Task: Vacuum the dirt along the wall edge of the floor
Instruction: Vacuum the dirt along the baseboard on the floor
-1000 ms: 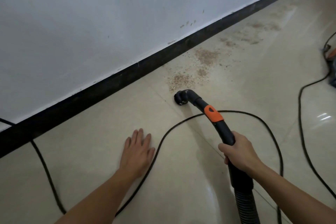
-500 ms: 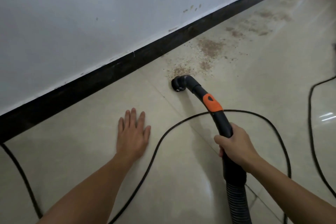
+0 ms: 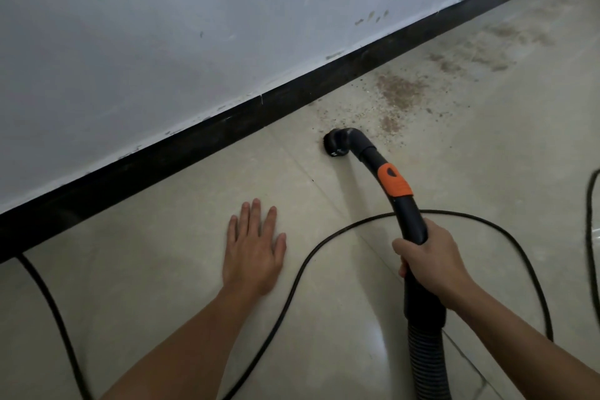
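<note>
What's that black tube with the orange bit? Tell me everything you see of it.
The wand is a curved black plastic-looking tube with an orange collar, an elbowed nozzle down on the floor at the edge of the dirt, and a ribbed hose behind. The right hand grips it mid-length.

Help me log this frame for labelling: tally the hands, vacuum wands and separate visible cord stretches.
Hands: 2, left hand and right hand
Vacuum wand: 1
Cord stretches: 3, left stretch, middle loop, right stretch; whether they join is hidden
Total: 6
</note>
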Demonstrator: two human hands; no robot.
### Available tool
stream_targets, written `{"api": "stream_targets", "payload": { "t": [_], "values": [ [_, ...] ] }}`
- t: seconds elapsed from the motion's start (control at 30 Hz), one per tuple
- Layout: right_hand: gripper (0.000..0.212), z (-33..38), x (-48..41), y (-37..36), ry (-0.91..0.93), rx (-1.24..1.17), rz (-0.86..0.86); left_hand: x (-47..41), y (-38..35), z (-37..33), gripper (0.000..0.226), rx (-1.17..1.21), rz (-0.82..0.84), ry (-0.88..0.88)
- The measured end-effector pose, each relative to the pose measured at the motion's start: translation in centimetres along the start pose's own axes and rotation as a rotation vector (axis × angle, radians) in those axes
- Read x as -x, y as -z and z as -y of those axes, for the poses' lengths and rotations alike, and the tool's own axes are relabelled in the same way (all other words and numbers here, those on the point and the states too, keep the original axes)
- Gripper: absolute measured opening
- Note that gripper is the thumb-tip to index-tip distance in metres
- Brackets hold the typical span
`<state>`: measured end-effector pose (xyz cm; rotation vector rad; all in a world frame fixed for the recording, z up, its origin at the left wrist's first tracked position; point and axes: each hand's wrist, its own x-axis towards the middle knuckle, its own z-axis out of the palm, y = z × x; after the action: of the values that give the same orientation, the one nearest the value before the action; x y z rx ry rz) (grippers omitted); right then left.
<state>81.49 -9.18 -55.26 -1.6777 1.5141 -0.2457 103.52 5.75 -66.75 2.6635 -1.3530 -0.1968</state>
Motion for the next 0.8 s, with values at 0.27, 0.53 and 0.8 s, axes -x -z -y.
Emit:
{"api": "stream_targets", "payload": {
  "t": [0.27, 0.53, 0.8],
  "values": [
    [0.015, -0.8, 1.3, -0.9, 0.011, 0.065, 0.000, 0.0, -0.2, 0.1, 0.063, -0.010, -0.009, -0.006],
    [0.018, 1.8, -5.2, 0.3, -0.027, -0.029, -0.082, 0.0, -0.2, 0.0, 0.061, -0.021, -0.027, -0.009],
    [0.016, 2.5, -4.1, -2.2, 0.048, 0.019, 0.032, -0.1, -0.3, 0.1, 0.060, -0.034, -0.029, -0.017]
  ]
}}
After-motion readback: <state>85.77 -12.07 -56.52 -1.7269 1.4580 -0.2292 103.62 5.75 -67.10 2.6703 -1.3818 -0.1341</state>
